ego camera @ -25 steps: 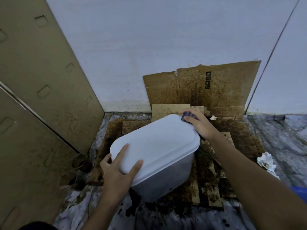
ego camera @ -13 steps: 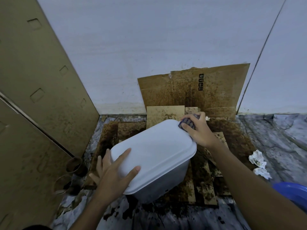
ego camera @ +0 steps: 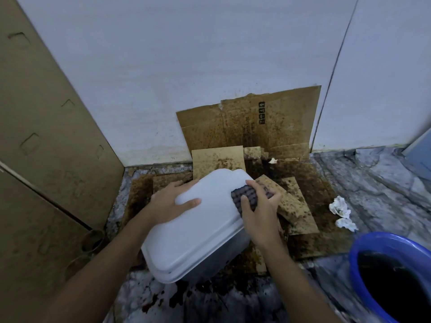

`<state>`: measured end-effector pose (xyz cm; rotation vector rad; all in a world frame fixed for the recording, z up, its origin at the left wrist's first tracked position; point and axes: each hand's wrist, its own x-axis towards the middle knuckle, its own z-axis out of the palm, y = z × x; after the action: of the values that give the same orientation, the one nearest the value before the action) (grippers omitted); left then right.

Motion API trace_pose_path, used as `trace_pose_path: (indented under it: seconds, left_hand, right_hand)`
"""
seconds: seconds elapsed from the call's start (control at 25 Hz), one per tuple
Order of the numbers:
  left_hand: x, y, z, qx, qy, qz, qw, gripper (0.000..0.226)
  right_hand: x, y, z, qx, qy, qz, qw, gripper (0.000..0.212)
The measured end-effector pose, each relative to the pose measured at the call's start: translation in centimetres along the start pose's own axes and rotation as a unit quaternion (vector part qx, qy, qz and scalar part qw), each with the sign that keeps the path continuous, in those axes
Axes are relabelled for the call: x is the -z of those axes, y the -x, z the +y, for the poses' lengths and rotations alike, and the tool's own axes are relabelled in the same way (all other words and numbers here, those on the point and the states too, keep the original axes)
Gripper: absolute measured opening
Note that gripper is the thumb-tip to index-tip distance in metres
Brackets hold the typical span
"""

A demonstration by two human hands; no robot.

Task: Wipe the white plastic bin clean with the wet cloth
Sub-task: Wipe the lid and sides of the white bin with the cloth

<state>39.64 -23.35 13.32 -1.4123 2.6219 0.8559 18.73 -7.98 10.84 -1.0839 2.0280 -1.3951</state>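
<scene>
The white plastic bin (ego camera: 198, 231) sits tilted on stained cardboard in the middle of the floor, its broad white face turned up toward me. My left hand (ego camera: 168, 201) grips its far left edge, thumb laid over the top face. My right hand (ego camera: 258, 213) presses a dark, bumpy wet cloth (ego camera: 245, 198) against the bin's right edge. Part of the cloth is hidden under my fingers.
Stained cardboard sheets (ego camera: 251, 127) lean on the white wall and cover the floor. A blue bucket (ego camera: 363, 257) of dark water stands at the lower right. Crumpled white tissues (ego camera: 340, 207) lie right of the bin. Brown panels (ego camera: 46, 136) close off the left side.
The bin has been turned and tipped. My left hand has shifted from its near corner to the far left edge. My right hand with the cloth has slid down the right edge toward me.
</scene>
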Motion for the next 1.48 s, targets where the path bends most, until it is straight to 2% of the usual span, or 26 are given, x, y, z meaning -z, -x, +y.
trace_pose_path:
  seconds: [0.16, 0.28, 0.44, 0.68, 0.84, 1.04, 1.2, 1.36, 1.48]
  left_hand:
    - [-0.2, -0.2, 0.7, -0.065, 0.028, 0.010, 0.997, 0.069]
    - [0.3, -0.2, 0.1, -0.081, 0.050, -0.028, 0.995, 0.066]
    - [0.7, -0.2, -0.1, -0.086, 0.062, -0.046, 0.993, 0.064]
    - [1.2, -0.6, 0.4, -0.091, 0.066, -0.030, 0.993, 0.065]
    - [1.9, 0.3, 1.6, -0.106, 0.128, -0.026, 0.986, 0.064]
    - [-0.3, 1.5, 2.4, -0.074, 0.218, 0.080, 0.970, 0.077]
    - [-3.4, 1.9, 3.1, 0.002, 0.263, 0.115, 0.958, 0.099]
    - [-6.7, 1.3, 3.5, 0.056, 0.275, 0.143, 0.949, 0.087]
    - [-7.1, 1.7, 4.4, 0.074, 0.277, 0.162, 0.944, 0.096]
  right_hand:
    - [-2.2, 2.2, 0.3, -0.056, 0.076, 0.035, 0.995, 0.048]
    - [-2.9, 2.3, 0.1, -0.082, 0.021, 0.033, 0.996, 0.050]
    - [-3.3, 1.8, -0.4, -0.084, 0.035, 0.048, 0.995, 0.049]
    - [-2.8, -0.1, 0.0, -0.066, 0.025, 0.043, 0.997, 0.049]
    - [-1.5, -2.3, 0.0, -0.034, -0.017, 0.036, 0.999, 0.047]
    - [0.6, -7.3, -1.7, 0.023, 0.005, -0.042, 0.999, 0.038]
    - [1.4, -10.5, -2.2, 0.070, 0.022, -0.130, 0.989, 0.033]
    - [1.0, -12.1, -1.1, 0.076, 0.024, -0.186, 0.979, 0.036]
    - [0.3, -12.3, -0.2, 0.062, 0.012, -0.203, 0.977, 0.040]
